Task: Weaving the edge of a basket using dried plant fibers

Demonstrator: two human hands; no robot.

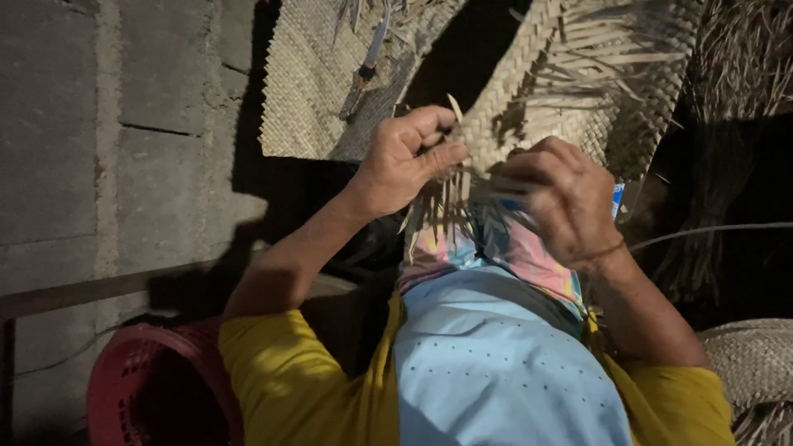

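Presently both hands weave: left hand [405,157] pinches loose strands [438,211] of the woven mat [578,83]; right hand [562,202] grips its edge.

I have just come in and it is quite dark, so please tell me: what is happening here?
A person in a yellow top is weaving a mat of dried leaf strips. The left hand pinches the woven edge, and the right hand grips the loose strips hanging beside it. A knife lies on another woven mat behind. A red basket stands lower left.
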